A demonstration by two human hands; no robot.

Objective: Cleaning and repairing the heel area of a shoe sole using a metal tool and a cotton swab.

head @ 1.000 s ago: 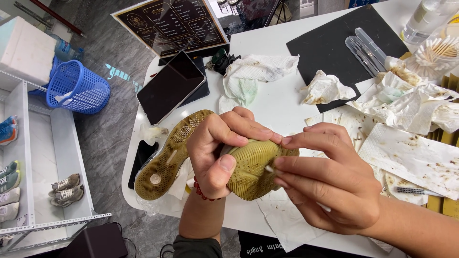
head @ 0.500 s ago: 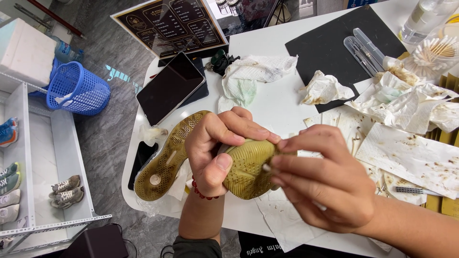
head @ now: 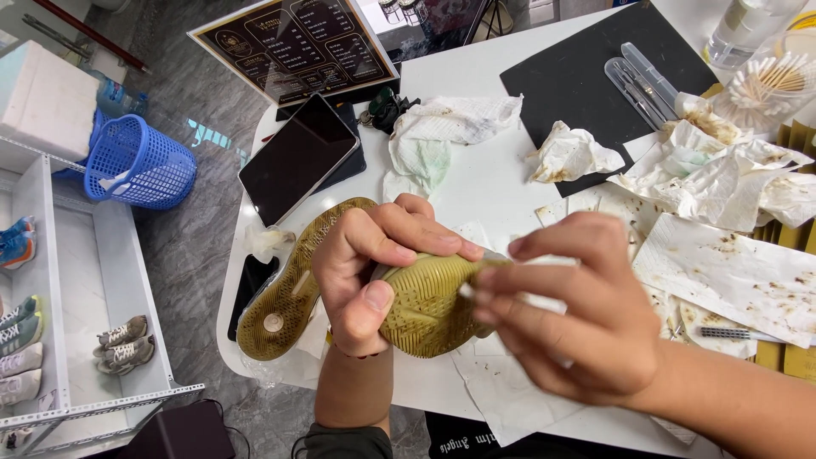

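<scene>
Grip of the left hand [head: 365,280] is closed around the middle of a yellowed shoe sole [head: 340,280], thumb pressed on the tread, holding it tread-up above the white table [head: 493,178], apparently to steady it. Right hand [head: 578,314] pinches a small white wipe [head: 510,280] against the sole's toe end, fingers nearly closed. Soiled paper towels [head: 722,178] lie well apart beyond; a dark tablet [head: 297,161] sits near the table edge.
</scene>
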